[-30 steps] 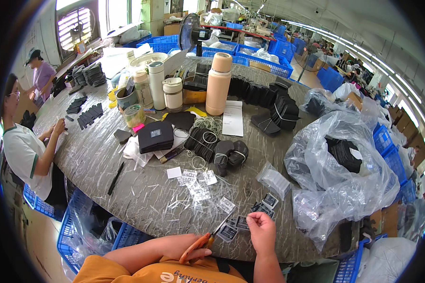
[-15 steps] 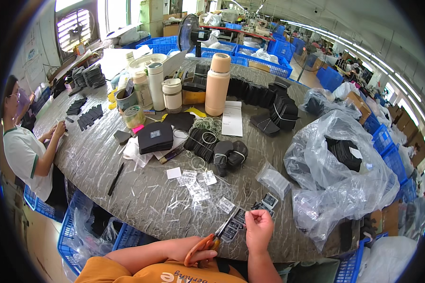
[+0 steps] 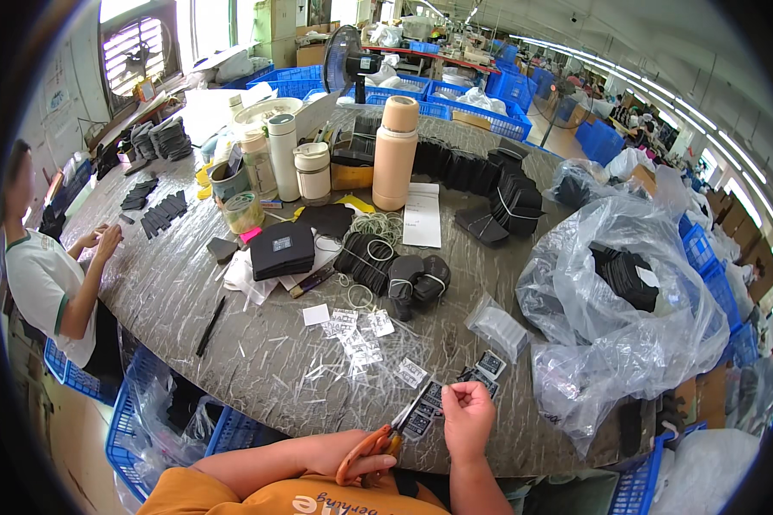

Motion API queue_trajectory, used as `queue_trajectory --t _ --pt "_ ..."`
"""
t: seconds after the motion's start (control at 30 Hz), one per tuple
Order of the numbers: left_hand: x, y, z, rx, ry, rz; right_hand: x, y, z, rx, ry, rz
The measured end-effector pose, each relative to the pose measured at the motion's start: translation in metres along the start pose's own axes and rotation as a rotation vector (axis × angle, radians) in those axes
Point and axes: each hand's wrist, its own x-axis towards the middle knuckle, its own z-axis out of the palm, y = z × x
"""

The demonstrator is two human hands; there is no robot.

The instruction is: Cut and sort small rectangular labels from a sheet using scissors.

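Note:
My left hand [image 3: 358, 452] is closed round the orange handles of a pair of scissors [image 3: 374, 445]. Their blades point up and right, in among small black printed labels [image 3: 417, 424]. Closed in a pinch, my right hand [image 3: 470, 421] has its fingertips at the edge of a black label [image 3: 433, 396] beside the blade tips. Further black labels [image 3: 490, 364] lie just beyond that hand. White printed labels [image 3: 361, 350] and thin clipped strips [image 3: 322, 372] are scattered ahead of the scissors.
A clear bag [image 3: 567, 343] with black pieces fills the table's right side. Bottles, including a peach flask [image 3: 396, 154], stand farther back near black stacks [image 3: 283, 251] and rubber bands [image 3: 380, 227]. A co-worker [image 3: 56, 283] sits at the left. Blue crates [image 3: 129, 429] stand below the edge.
My right hand has shifted slightly left, and the black label by its fingertips with it. My left hand and the scissors stay put. The co-worker's hands have moved a little.

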Motion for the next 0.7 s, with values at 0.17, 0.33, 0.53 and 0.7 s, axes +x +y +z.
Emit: queue_trajectory --t 0.17,0.33,0.53,0.7 --pt "0.0001 -0.0016 0.0 0.009 -0.002 0.002 0.0 -0.0019 0.0 0.007 -0.008 0.014" --pt "0.0013 -0.0076 0.0012 0.02 0.012 0.067 0.0002 -0.0025 0.0001 0.017 -0.013 0.034" --pt "0.0018 -0.0066 0.0035 -0.03 0.016 0.065 0.0005 -0.004 -0.0001 0.012 -0.013 0.051" --pt "0.0004 -0.009 0.0073 -0.096 0.052 0.086 0.0006 -0.0027 0.0005 0.014 -0.019 0.057"
